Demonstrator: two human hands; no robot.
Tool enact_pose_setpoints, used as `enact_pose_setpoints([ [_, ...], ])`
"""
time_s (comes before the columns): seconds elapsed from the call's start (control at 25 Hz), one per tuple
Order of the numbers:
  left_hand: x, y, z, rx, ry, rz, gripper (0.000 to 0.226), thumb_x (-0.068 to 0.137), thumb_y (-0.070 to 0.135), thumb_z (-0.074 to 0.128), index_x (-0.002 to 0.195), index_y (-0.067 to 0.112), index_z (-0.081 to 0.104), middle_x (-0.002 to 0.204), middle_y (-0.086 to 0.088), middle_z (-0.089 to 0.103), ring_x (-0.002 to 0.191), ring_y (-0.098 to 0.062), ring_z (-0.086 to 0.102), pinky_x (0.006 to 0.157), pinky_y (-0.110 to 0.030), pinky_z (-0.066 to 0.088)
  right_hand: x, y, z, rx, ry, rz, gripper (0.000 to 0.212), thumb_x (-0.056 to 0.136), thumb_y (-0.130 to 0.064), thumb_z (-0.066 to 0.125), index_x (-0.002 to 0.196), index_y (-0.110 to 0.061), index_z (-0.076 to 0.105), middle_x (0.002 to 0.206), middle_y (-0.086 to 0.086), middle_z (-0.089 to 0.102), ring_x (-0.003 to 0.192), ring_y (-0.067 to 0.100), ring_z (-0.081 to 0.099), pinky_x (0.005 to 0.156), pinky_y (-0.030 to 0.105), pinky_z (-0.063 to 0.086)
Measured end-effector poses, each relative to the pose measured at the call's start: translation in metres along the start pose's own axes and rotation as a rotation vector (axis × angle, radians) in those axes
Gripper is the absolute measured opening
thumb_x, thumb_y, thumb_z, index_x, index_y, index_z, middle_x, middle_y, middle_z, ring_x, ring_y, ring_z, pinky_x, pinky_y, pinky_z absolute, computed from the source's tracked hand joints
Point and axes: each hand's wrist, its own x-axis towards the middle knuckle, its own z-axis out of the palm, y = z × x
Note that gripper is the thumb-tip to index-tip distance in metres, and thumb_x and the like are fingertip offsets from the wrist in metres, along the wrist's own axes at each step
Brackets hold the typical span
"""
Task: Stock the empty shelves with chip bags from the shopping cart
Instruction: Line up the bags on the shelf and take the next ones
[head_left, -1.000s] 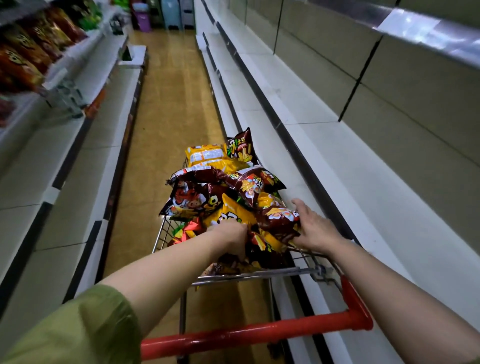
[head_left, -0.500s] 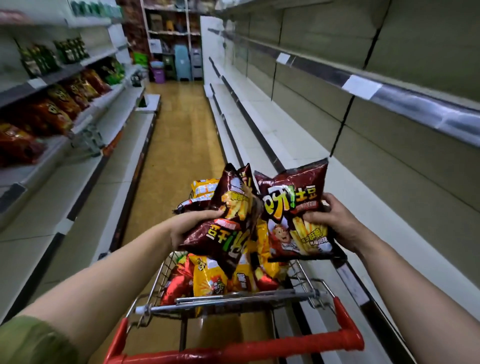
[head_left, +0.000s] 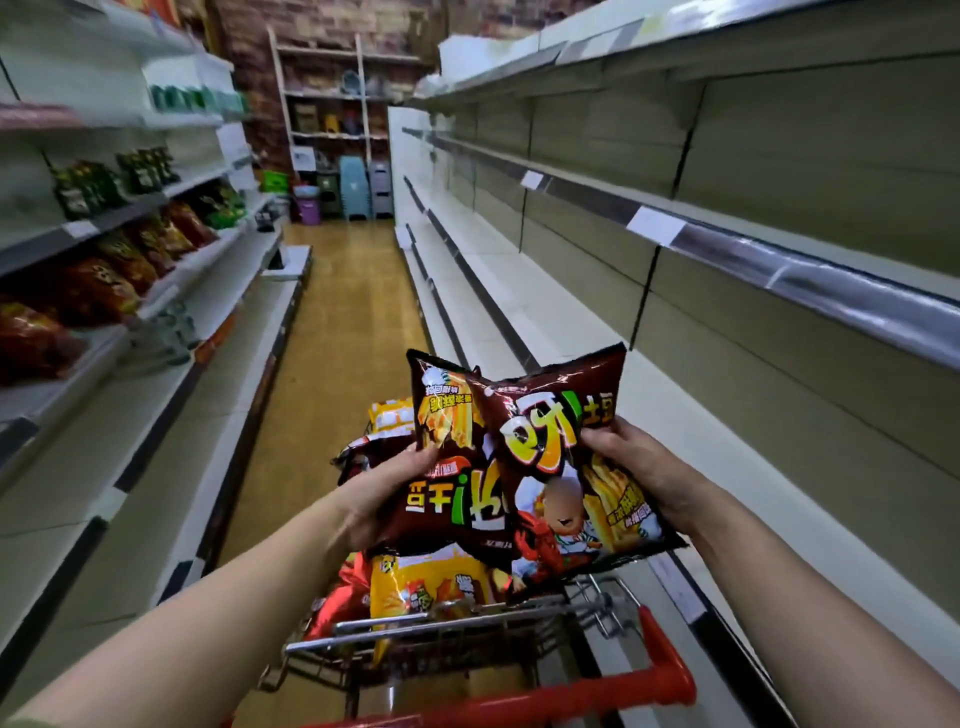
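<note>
My left hand (head_left: 382, 499) grips a dark brown chip bag (head_left: 447, 457) turned upside down. My right hand (head_left: 641, 467) grips a second dark brown chip bag (head_left: 561, 467), upright, overlapping the first. Both bags are held above the shopping cart (head_left: 467, 631), which has a red handle and holds several yellow, red and brown chip bags (head_left: 426, 587). The bare white shelves (head_left: 571, 322) run along my right, close to the right-hand bag.
Shelves on the left (head_left: 104, 270) carry red, orange and green snack bags. The yellow-floored aisle (head_left: 332, 322) runs ahead to stacked plastic stools and bins (head_left: 358, 192) at the far end. Price tags (head_left: 654, 226) hang on the right shelf rails.
Both hands went from reaching into the cart to lifting a brown bag each; the bags have come closer together and higher. My view has tilted up toward the aisle.
</note>
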Motion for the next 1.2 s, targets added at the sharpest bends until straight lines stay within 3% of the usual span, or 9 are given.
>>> enact_pose_setpoints([
  [0.12, 0.004, 0.021, 0.014, 0.090, -0.079, 0.056, 0.102, 0.034, 0.033, 0.093, 0.124, 0.003, 0.056, 0.106, -0.019, 0.070, 0.090, -0.032, 0.069, 0.081, -0.043, 0.057, -0.017, -0.025, 0.009, -0.073, 0.158, -0.093, 0.076, 0.054, -0.043, 0.079, 0.119, -0.015, 0.050, 0.102, 0.010, 0.071, 0.086, 0.025, 0.070, 0.068, 0.033, 0.055],
  [0.24, 0.010, 0.042, 0.020, 0.034, -0.087, 0.062, 0.075, 0.049, 0.026, 0.079, 0.116, 0.000, 0.058, 0.087, -0.018, 0.072, 0.069, -0.029, 0.070, 0.060, -0.036, 0.059, -0.035, -0.051, 0.018, 0.012, 0.348, -0.201, 0.059, 0.066, -0.031, 0.079, 0.116, -0.012, 0.053, 0.094, 0.010, 0.073, 0.075, 0.024, 0.070, 0.068, 0.035, 0.058],
  [0.36, 0.016, 0.063, 0.032, 0.020, -0.192, 0.111, 0.060, 0.052, 0.024, 0.075, 0.106, 0.000, 0.062, 0.081, -0.018, 0.071, 0.063, -0.029, 0.069, 0.057, -0.036, 0.058, -0.057, -0.073, 0.031, 0.037, 0.492, -0.276, 0.059, 0.065, -0.035, 0.076, 0.115, -0.012, 0.057, 0.098, 0.014, 0.072, 0.078, 0.028, 0.070, 0.078, 0.042, 0.056],
  [0.44, 0.019, 0.076, 0.050, -0.027, -0.302, 0.164, 0.051, 0.055, 0.024, 0.074, 0.100, 0.002, 0.064, 0.082, -0.017, 0.072, 0.068, -0.029, 0.071, 0.060, -0.037, 0.059, -0.077, -0.086, 0.040, 0.055, 0.604, -0.316, 0.050, 0.069, -0.031, 0.077, 0.111, -0.012, 0.061, 0.096, 0.013, 0.073, 0.076, 0.026, 0.070, 0.079, 0.041, 0.056],
  [0.56, 0.017, 0.088, 0.102, -0.096, -0.451, 0.256, 0.079, 0.035, 0.029, 0.091, 0.105, 0.003, 0.066, 0.091, -0.014, 0.073, 0.077, -0.026, 0.072, 0.063, -0.032, 0.059, -0.122, -0.107, 0.046, 0.097, 0.796, -0.356, 0.032, 0.075, -0.028, 0.067, 0.101, -0.011, 0.067, 0.092, 0.015, 0.073, 0.068, 0.023, 0.070, 0.072, 0.038, 0.057],
  [0.68, 0.001, 0.089, 0.173, -0.117, -0.622, 0.251, 0.058, 0.060, 0.020, 0.075, 0.114, 0.004, 0.064, 0.100, -0.010, 0.073, 0.085, -0.021, 0.071, 0.069, -0.028, 0.058, -0.189, -0.135, 0.042, 0.078, 1.023, -0.345, 0.020, 0.078, -0.031, 0.066, 0.085, -0.013, 0.072, 0.083, 0.015, 0.074, 0.061, 0.024, 0.070, 0.064, 0.037, 0.059],
  [0.88, -0.041, 0.078, 0.293, -0.052, -0.807, 0.136, 0.056, 0.061, 0.024, 0.076, 0.113, 0.007, 0.065, 0.105, -0.008, 0.073, 0.101, -0.022, 0.068, 0.095, -0.038, 0.050, -0.306, -0.165, 0.018, 0.097, 1.348, -0.400, 0.016, 0.088, -0.026, 0.059, 0.082, -0.012, 0.067, 0.064, 0.008, 0.071, 0.050, 0.019, 0.067, 0.046, 0.029, 0.056],
  [1.12, -0.042, 0.089, 0.388, 0.071, -0.755, 0.042, 0.033, 0.072, 0.018, 0.074, 0.103, 0.009, 0.067, 0.092, -0.012, 0.074, 0.073, -0.026, 0.070, 0.058, -0.037, 0.058, -0.339, -0.177, -0.035, 0.052, 1.392, -0.315, 0.018, 0.089, -0.021, 0.060, 0.077, -0.007, 0.061, 0.050, 0.004, 0.066, 0.039, 0.014, 0.062, 0.039, 0.022, 0.051],
  [1.2, -0.029, 0.103, 0.407, 0.089, -0.716, 0.064, 0.033, 0.075, 0.017, 0.072, 0.106, 0.007, 0.066, 0.084, -0.014, 0.073, 0.066, -0.027, 0.070, 0.057, -0.040, 0.058, -0.322, -0.187, -0.064, 0.058, 1.381, -0.332, 0.018, 0.088, -0.017, 0.061, 0.073, -0.008, 0.060, 0.045, 0.003, 0.062, 0.036, 0.014, 0.059, 0.039, 0.022, 0.051],
])
